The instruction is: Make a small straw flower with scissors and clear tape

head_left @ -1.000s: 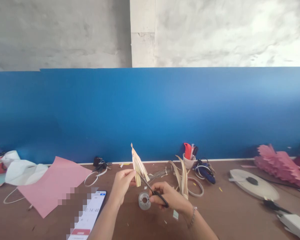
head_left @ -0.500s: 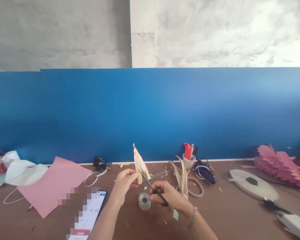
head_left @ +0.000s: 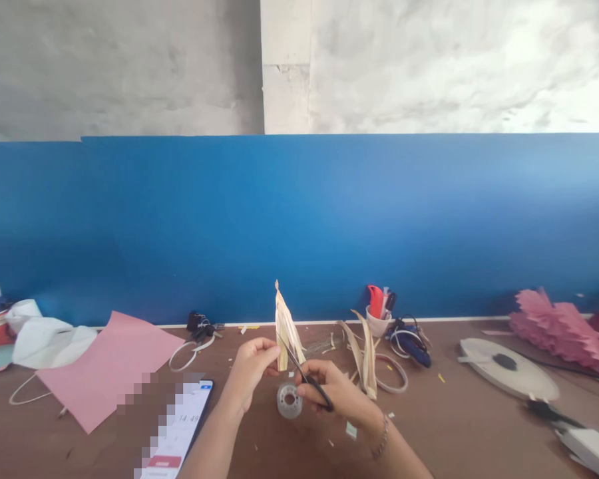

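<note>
Though its top is narrow, the pale, creased strip (head_left: 287, 326) flares below.

The pale strips (head_left: 287, 324) look dry, papery and ribbed. The scissors (head_left: 321, 391) have thin metal blades and black plastic handles. The tape roll (head_left: 289, 411) is clear, glossy plastic; the pink sheet (head_left: 112, 366) is smooth, matt paper. The brown desk (head_left: 264, 452) looks smooth, dully sheened. The blue partition (head_left: 299, 219) shines softly; the wall (head_left: 130, 66) is rough, matt concrete.

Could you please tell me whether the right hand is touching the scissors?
Touching: the head view shows the right hand gripping the scissors by their dark handle.
</note>
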`<state>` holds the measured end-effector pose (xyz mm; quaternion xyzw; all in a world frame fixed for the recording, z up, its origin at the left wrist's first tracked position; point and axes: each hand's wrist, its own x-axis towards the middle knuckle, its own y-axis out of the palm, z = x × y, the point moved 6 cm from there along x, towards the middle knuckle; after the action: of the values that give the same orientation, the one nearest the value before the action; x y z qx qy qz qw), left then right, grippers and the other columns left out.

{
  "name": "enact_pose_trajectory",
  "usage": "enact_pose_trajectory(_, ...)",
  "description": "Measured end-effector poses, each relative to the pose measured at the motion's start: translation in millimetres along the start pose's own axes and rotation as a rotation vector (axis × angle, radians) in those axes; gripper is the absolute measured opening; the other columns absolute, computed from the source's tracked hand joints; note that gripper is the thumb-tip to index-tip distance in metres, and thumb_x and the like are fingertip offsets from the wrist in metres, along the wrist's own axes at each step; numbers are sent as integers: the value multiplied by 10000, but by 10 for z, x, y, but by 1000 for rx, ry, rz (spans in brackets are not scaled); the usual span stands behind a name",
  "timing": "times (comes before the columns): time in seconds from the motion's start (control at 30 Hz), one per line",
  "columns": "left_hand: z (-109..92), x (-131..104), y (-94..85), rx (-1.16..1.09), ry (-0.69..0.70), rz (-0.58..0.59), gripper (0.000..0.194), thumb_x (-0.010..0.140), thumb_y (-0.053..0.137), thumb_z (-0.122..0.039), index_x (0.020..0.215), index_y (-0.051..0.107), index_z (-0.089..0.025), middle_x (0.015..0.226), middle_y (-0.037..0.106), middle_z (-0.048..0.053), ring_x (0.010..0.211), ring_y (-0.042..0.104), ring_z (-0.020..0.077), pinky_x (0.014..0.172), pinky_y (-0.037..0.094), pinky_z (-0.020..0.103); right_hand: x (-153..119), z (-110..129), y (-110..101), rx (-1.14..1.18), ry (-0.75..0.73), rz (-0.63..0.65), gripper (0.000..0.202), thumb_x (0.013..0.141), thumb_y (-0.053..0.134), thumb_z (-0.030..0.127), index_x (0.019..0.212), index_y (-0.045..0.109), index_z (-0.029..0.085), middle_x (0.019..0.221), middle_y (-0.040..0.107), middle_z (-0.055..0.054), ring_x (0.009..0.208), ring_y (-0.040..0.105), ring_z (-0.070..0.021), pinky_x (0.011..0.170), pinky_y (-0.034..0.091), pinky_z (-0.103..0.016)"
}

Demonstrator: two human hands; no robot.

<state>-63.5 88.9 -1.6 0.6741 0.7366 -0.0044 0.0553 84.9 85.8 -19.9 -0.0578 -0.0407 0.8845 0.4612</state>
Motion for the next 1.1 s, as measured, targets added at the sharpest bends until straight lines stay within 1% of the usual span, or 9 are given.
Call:
enact_pose_trajectory(0.27,22,3,-3,-2,-34,29,181,662,657,-327,680,611,-153,619,668,29,597,600,139,560,454,227,6,-2,14,16,-9,11,323,671,696,423,763,553,149,537,512,62,402,411,-41,371,293,-152)
enact_pose_trajectory(0.47,55,15,-24,11,-52,56,237,668,671,-380,687,630,-147,636,682,46,604,612,146,563,447,227,-6,-47,-33,-29,51,10,339,675,691,448,759,551,152,540,515,58,395,422,-41,367,294,-147)
enact_pose_trajectory(0.6,85,34,-12,-5,-85,72,272,664,689,-404,720,637,-143,673,684,55,643,617,156,584,455,235,20,-120,-84,-5,70,13,341,696,685,454,791,544,158,559,517,57,399,424,-37,367,276,-142)
enact_pose_trajectory(0.7,101,54,28,-47,-114,69,294,654,696,-430,713,635,-148,686,668,45,653,607,153,593,464,240,49,-168,-100,23,86,33,344,693,696,449,813,541,166,587,529,52,409,418,-38,363,260,-143)
enact_pose_trajectory(0.8,108,82,113,-89,-134,100,300,671,680,-438,697,627,-144,699,650,44,665,594,153,587,468,244,62,-172,-106,37,101,37,335,674,720,421,805,542,169,577,515,57,411,398,-42,367,257,-152)
enact_pose_trajectory(0.93,87,134,206,-112,-135,138,251,701,659,-395,738,609,-151,665,640,27,627,587,144,579,456,249,48,-134,-146,-8,105,-9,285,673,730,371,768,560,163,528,471,68,438,364,-49,403,269,-165)
enact_pose_trajectory(1.03,49,157,224,-123,-136,127,218,674,686,-343,749,577,-170,666,644,8,619,592,135,580,455,243,24,-133,-202,-48,111,-38,273,661,746,339,777,577,159,530,464,67,465,353,-53,417,263,-167)
enact_pose_trajectory(1.1,26,155,237,-125,-147,134,227,656,698,-340,730,556,-180,659,641,1,620,594,135,581,464,244,6,-145,-242,-47,117,-53,277,655,749,343,761,571,160,522,456,69,459,351,-53,409,259,-167)
